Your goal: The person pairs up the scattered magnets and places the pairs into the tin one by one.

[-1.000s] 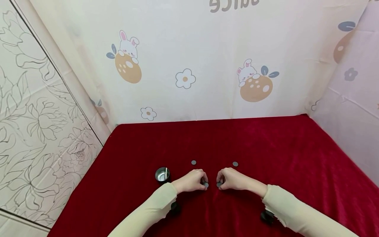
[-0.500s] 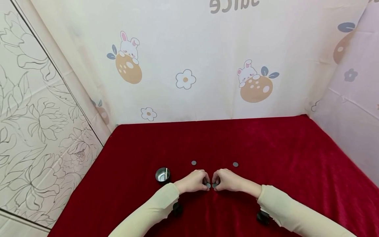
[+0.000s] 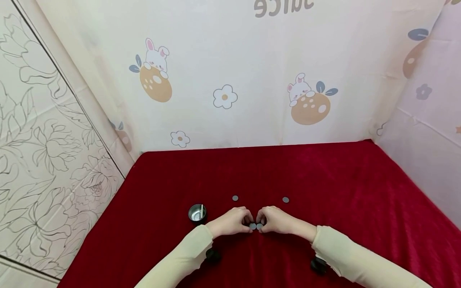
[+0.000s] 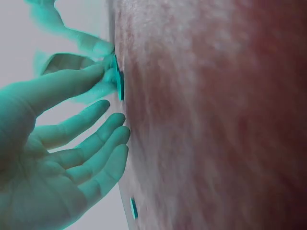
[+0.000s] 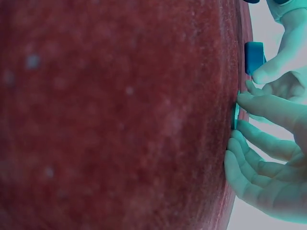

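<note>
Head view: half-curled left hand (image 3: 235, 221) pinches left disc (image 3: 253, 226), right hand (image 3: 275, 220) likewise right disc (image 3: 259, 227); uneven pushing might overlap them.

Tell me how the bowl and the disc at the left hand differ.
The bowl is bigger and deep; the disc is small and flat. The bowl is dark outside with a shiny inside; the disc is grey. The left hand pinches the disc, not the bowl. Both look round.
</note>
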A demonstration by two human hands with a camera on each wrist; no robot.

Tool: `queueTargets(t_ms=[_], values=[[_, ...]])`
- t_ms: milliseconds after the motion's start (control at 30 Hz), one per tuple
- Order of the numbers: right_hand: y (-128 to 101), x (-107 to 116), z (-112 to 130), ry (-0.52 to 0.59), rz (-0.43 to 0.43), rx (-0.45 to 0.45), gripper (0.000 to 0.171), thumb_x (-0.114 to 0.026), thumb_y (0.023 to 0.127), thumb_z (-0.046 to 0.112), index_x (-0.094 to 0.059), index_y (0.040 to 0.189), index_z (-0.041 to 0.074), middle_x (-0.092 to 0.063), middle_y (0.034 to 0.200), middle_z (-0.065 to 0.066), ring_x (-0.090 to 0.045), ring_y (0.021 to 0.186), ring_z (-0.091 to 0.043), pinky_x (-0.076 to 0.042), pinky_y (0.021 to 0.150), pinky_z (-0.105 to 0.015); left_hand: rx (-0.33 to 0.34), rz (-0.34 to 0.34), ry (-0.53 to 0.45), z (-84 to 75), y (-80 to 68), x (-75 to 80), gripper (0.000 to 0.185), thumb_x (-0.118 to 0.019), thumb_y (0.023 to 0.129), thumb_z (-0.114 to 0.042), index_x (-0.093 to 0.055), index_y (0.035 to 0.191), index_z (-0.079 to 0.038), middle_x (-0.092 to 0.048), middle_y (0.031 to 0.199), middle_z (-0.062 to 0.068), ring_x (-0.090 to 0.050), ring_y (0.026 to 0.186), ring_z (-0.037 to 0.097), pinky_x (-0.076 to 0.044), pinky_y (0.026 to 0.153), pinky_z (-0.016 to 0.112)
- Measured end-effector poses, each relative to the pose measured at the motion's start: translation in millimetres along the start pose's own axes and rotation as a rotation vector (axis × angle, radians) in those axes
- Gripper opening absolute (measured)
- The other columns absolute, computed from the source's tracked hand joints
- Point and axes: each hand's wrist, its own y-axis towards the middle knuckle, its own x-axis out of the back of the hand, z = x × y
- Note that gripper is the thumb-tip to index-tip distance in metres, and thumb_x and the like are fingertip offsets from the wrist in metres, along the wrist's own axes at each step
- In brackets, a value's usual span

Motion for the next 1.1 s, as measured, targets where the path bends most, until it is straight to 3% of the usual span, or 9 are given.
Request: queueTargets(t_ms=[333,633,1100], values=[[0.3,-1.8,0.9,0.048,0.008,0.004,0.019,-0.067,0.074,0.005,-0.063,0.093,0.001,-0.055,0.084,-0.002,-0.054,0.072,-0.013,-0.045,0.062,-0.020,-0.005,-0.099,-0.088,9.5,-23.7,9.2,0.021,-0.060,0.085,-0.021,-0.059,0.103,-0.011,-0.055,0.096,-0.003,-0.053,0.085,0.007,-0.044,0.073,0.017],[5.1,-6.0,0.1,0.054,-0.004,0.038,0.022,-0.069,0.073,0.005,-0.063,0.094,0.001,-0.055,0.088,-0.003,-0.054,0.075,-0.016,-0.046,0.065,-0.022,-0.014,-0.202,-0.109,14.3,-42.0,17.7,0.028,-0.058,0.086,-0.024,-0.056,0.110,-0.011,-0.053,0.105,-0.003,-0.051,0.096,0.017,-0.043,0.081,0.028],[6.5,-8.3,2.7,-0.032,-0.010,0.144,0.022,-0.069,0.073,0.004,-0.067,0.094,-0.002,-0.053,0.082,-0.003,-0.052,0.070,-0.011,-0.044,0.062,-0.018,0.056,-0.361,-0.172,26.2,-74.3,28.3,0.038,-0.059,0.085,-0.029,-0.052,0.117,-0.010,-0.047,0.115,-0.004,-0.044,0.109,0.022,-0.039,0.088,0.042]])
